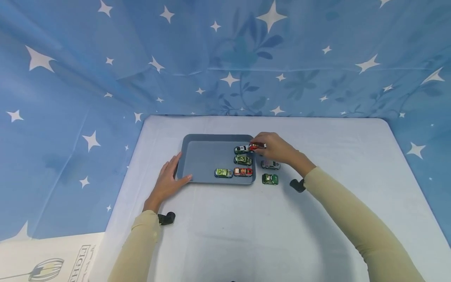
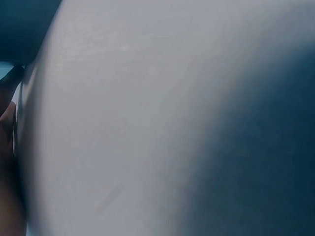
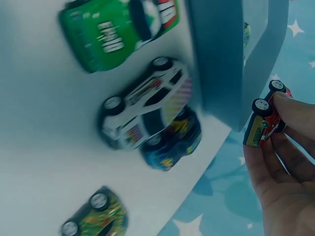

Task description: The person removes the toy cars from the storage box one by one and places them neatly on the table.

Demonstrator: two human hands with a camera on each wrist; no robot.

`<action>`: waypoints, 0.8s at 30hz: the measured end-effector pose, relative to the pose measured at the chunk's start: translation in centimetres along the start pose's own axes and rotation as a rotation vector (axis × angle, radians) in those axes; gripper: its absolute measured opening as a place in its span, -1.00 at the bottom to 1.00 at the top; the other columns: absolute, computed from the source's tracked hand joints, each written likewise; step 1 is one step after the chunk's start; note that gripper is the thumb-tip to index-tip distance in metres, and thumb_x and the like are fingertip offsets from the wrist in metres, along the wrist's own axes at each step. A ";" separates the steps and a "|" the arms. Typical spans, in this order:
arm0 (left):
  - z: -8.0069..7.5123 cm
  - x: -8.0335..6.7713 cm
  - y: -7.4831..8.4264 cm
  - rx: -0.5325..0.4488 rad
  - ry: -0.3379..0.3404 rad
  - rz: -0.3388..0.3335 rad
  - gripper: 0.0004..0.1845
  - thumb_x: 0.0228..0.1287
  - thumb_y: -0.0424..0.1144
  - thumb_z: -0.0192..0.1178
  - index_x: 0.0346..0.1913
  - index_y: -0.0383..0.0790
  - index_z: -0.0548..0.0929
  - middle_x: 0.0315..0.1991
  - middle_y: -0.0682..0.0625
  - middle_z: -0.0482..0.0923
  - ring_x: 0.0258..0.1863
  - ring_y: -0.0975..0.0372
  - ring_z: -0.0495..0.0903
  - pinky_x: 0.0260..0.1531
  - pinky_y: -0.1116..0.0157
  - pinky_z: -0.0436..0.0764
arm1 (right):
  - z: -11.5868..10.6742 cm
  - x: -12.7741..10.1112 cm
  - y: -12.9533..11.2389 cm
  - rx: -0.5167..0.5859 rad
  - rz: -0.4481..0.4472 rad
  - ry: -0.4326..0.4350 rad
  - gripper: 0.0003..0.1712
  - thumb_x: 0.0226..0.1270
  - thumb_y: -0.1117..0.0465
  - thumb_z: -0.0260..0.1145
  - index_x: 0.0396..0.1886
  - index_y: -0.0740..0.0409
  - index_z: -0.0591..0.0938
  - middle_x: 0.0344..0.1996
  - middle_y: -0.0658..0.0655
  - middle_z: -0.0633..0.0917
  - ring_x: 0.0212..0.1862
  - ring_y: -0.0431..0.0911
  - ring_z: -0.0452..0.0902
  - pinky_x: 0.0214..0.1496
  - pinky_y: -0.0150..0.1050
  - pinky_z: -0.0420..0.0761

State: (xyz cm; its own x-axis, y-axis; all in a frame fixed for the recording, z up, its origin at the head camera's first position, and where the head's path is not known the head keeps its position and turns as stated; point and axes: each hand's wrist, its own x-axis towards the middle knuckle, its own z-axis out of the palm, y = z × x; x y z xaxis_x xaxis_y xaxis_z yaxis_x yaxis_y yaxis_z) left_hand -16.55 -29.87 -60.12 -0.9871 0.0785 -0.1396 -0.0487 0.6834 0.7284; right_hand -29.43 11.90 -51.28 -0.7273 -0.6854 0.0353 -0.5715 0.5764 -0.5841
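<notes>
Starry blue cloth backs a white table — right hand pinching a red car, left hand spread at the tray.

The tray looks like smooth plastic with a matt finish. The red toy car and the green toy car have glossy paint; whether the bodies are metal or plastic, one cannot tell. The tabletop appears smooth and matt. The starred backdrop is cloth with soft folds. The sleeves are matt cloth.
</notes>
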 end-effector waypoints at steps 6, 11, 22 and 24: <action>0.0 0.2 0.0 0.005 -0.005 0.003 0.08 0.38 0.28 0.34 0.78 0.26 -0.07 0.76 -0.15 -0.16 0.69 -0.22 -0.25 0.46 -0.48 -0.04 | -0.6 -1.5 1.2 -0.021 0.034 0.016 -0.63 0.41 0.42 0.49 0.18 0.37 0.74 0.05 0.26 0.77 0.05 0.10 0.71 0.05 0.05 0.71; 0.0 0.1 -0.1 0.013 -0.008 -0.008 0.08 0.39 0.28 0.34 0.78 0.27 -0.08 0.76 -0.14 -0.16 0.70 -0.21 -0.26 0.47 -0.47 -0.05 | -0.9 -2.8 2.1 -0.032 0.042 0.017 -0.62 0.41 0.43 0.48 0.19 0.41 0.73 0.05 0.30 0.77 0.05 0.13 0.70 0.05 0.10 0.69; -0.1 0.1 -0.1 0.021 -0.002 0.000 0.08 0.40 0.25 0.33 0.79 0.19 -0.06 0.75 -0.18 -0.14 0.69 -0.24 -0.25 0.47 -0.47 -0.05 | -1.4 -5.5 3.5 -0.065 0.107 0.025 -0.63 0.41 0.39 0.49 0.17 0.39 0.74 0.05 0.30 0.78 0.10 0.18 0.70 0.10 0.13 0.68; 0.0 0.1 -0.1 0.025 -0.006 -0.002 0.08 0.40 0.27 0.33 0.79 0.20 -0.07 0.76 -0.17 -0.15 0.69 -0.23 -0.25 0.48 -0.46 -0.04 | -1.6 -6.1 3.7 -0.074 0.110 0.030 -0.63 0.40 0.40 0.49 0.17 0.40 0.74 0.05 0.30 0.78 0.10 0.19 0.70 0.11 0.15 0.68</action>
State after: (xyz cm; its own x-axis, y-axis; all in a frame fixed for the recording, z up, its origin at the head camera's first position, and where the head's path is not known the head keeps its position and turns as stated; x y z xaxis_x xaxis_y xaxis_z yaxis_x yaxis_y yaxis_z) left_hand -16.70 -29.98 -60.21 -0.9861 0.0812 -0.1449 -0.0468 0.7014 0.7113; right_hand -27.68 18.92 -52.37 -0.7974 -0.6034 -0.0007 -0.5135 0.6792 -0.5244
